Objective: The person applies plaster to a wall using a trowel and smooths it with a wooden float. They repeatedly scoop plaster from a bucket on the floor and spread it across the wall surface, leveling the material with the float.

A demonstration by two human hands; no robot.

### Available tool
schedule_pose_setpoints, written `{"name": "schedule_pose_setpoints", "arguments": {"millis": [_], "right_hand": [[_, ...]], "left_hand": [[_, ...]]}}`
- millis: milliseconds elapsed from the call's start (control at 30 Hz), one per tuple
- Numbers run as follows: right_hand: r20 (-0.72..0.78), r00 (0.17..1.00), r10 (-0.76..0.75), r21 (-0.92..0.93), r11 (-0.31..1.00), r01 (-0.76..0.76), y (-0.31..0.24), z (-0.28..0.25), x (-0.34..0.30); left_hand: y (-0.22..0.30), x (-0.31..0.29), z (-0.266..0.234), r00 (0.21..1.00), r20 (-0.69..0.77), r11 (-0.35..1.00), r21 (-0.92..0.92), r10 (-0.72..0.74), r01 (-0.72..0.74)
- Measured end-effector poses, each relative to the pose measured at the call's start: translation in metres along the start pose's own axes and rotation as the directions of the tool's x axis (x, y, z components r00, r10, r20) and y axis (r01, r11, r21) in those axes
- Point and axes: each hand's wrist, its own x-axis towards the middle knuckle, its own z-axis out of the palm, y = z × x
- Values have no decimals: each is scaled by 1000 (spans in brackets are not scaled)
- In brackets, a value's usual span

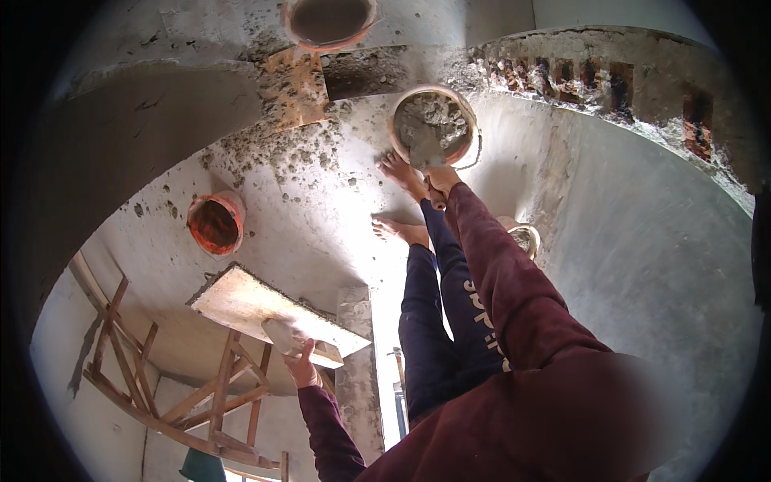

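Note:
My right hand (440, 180) is closed round the wooden handle of a trowel (426, 151). The trowel's grey blade reaches into a bucket (472, 128) of wet mortar, just beyond my bare feet. On the left, my left hand (303, 366) grips a long rectangular plasterer's board (249, 299) near its close edge. A pale block-like piece (279, 336) sits against the board by my fingers; I cannot tell whether it is the handle. The board is tilted, with grey mortar along its far edge, and my grip is partly hidden.
An orange-lined bucket (215, 226) stands left of my feet. Another bucket (329, 22) holds grey liquid at the far side. A small container (525, 239) shows behind my right arm. Mortar crumbs (285, 157) litter the floor. A wooden frame (221, 394) and a green bucket (202, 466) lie lower left.

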Motion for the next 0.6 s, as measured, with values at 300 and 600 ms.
{"name": "schedule_pose_setpoints", "arguments": {"millis": [300, 600], "right_hand": [[55, 991, -118, 352, 931, 92, 48, 9, 32], [20, 970, -241, 431, 878, 209, 86, 1, -17]], "left_hand": [[14, 5, 25, 999, 45, 1000, 10, -14, 13], [-5, 6, 14, 999, 42, 997, 71, 27, -30]]}}
